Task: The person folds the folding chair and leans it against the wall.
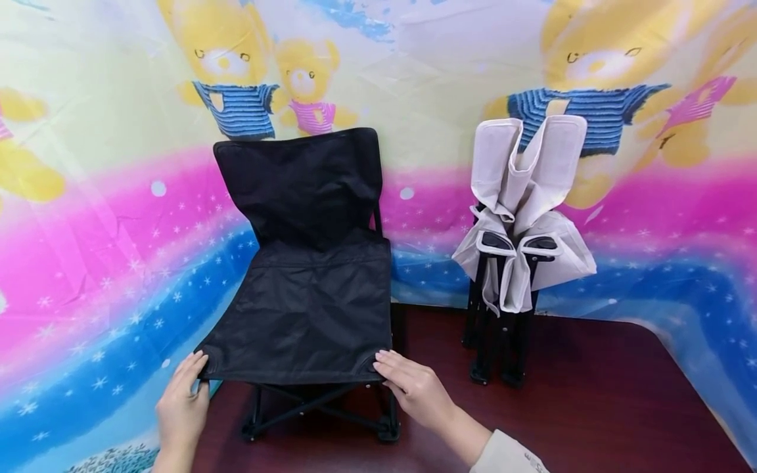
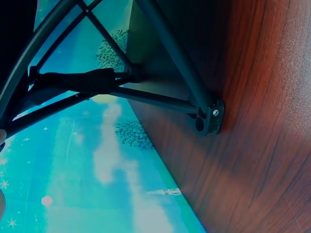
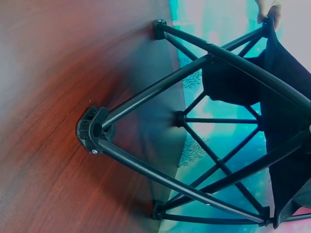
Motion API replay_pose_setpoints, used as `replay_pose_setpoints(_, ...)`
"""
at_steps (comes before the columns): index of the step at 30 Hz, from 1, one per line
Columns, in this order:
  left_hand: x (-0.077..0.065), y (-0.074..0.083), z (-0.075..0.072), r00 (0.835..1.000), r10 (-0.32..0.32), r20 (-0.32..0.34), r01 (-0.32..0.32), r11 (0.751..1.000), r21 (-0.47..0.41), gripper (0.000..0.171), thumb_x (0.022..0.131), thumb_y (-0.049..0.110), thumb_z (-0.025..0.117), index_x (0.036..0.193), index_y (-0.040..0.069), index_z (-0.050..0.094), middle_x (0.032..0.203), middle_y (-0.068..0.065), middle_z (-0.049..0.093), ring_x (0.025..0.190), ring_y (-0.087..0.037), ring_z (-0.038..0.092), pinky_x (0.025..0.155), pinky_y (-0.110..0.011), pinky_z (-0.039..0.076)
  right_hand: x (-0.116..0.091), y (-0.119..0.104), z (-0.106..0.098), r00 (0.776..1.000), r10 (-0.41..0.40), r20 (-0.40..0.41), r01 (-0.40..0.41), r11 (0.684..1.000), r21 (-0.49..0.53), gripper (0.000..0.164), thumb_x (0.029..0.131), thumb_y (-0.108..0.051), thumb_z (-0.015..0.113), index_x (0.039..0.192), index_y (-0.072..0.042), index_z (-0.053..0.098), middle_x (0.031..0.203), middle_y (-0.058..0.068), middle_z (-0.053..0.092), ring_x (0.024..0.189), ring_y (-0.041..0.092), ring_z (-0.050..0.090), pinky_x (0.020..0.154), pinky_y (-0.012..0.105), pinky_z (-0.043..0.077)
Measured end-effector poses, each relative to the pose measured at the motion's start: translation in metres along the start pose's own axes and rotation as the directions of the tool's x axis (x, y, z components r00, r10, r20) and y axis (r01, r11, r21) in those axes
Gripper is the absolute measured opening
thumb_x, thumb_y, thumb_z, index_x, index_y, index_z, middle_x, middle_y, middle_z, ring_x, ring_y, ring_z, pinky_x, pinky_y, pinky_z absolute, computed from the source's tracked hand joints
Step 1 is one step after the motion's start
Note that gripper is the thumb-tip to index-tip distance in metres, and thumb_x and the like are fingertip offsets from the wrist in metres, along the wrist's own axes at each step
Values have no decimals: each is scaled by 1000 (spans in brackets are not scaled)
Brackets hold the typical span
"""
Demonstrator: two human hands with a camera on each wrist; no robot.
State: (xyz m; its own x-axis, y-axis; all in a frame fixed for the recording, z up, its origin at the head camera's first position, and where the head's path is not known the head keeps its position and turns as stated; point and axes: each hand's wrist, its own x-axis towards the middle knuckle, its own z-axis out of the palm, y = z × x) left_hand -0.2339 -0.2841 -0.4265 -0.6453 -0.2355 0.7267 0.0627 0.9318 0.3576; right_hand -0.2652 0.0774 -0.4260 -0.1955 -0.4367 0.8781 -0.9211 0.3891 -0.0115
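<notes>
A black folding chair (image 1: 307, 309) stands unfolded on the dark red-brown tabletop, its backrest upright and its seat spread flat. My left hand (image 1: 182, 401) grips the seat's front left corner, fingers on top and thumb lower down. At the front right corner, my right hand (image 1: 416, 391) holds the seat edge in the same way. Beneath the fabric, crossed black tubes (image 3: 160, 179) run down to plastic feet (image 2: 209, 119) on the wood. In the right wrist view, my left hand (image 3: 268, 10) shows at the far corner; only a sliver of my right hand appears at the right edge.
To the right stands a folded chair (image 1: 520, 263) with off-white fabric bunched between black legs. A cloth backdrop (image 1: 426, 85) printed with bears hangs behind both chairs. The table (image 1: 621, 394) has a rounded far right corner, and cloth lies along its left edge.
</notes>
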Motion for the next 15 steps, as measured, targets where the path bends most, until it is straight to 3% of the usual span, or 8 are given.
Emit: replay_pose_setpoints(15, 0, 8, 0, 999, 31, -32, -32, 999, -4, 40, 65, -18, 60, 104, -6, 60, 107, -17, 57, 103, -29, 50, 72, -48, 43, 7, 0, -7, 1000, -5, 11, 5, 1000, -25, 39, 57, 4, 70, 95, 0, 65, 97, 13, 62, 91, 20, 59, 77, 27, 45)
